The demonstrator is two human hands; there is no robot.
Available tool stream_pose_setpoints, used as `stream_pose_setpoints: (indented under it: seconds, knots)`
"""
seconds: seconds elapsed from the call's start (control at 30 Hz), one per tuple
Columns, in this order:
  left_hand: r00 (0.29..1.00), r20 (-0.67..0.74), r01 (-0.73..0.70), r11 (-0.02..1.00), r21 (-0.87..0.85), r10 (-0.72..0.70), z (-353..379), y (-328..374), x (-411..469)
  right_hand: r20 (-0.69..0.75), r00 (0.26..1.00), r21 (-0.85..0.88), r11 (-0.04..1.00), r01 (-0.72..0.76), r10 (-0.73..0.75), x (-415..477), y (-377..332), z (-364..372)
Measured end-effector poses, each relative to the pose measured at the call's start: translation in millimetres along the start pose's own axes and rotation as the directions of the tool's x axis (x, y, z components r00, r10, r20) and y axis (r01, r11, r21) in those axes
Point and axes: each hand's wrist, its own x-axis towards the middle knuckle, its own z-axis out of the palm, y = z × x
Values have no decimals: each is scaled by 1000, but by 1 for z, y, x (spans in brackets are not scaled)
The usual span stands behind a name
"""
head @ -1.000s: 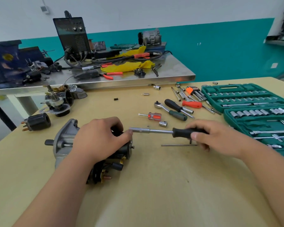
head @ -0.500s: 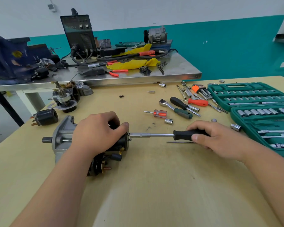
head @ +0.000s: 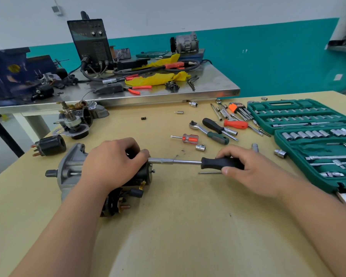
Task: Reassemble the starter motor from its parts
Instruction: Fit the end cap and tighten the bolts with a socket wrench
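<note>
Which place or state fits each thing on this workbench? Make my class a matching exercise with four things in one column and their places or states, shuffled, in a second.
Things
1. grey-and-black starter motor
2. black-handled driver with a steel shaft
3. small screwdriver with a clear and orange handle
4. crumpled yellow cloth

Places or states
A. lies on the steel bench at the back
B. gripped by the right hand
C. lies untouched on the wooden table
D. held under the left hand

Pairs: 1-D, 2-B, 3-C, 4-A
</note>
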Motion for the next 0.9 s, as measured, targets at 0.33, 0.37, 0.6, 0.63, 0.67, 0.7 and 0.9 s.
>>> stream_pose_setpoints:
  seconds: [0.33, 0.37, 0.6, 0.63, 0.67, 0.7, 0.9]
  knots:
    - [1000, -2, -7, 1000, 2, 7, 0, 0, 0, -57, 998, 7, 1000, 1, -1, -1, 1, -8]
    - [1000, -3, -8, 1000, 0, 8, 0, 0, 0, -61, 998, 6, 1000, 3, -3, -1, 1, -9]
    - [1000, -10, -11, 1000, -8, 10, 1, -2, 0, -58, 998, -3, 1000, 27, -28, -2, -2, -10]
    - [1000, -10, -8, 1000, -11, 8, 1, -2, 0, -57, 998, -3, 1000, 28, -28, -2, -1, -10]
    - [1000, -10, -7, 1000, -12, 7, 1, -2, 0, -58, 998, 1, 1000, 28, -28, -2, -1, -10]
    - [1000, -11, -7, 1000, -12, 7, 2, -2, 0, -60, 998, 6, 1000, 27, -26, -2, -1, -10]
    - [1000, -8, -13, 1000, -11, 13, 2, -3, 0, -50, 999, 0, 1000, 12, -12, -2, -4, -10]
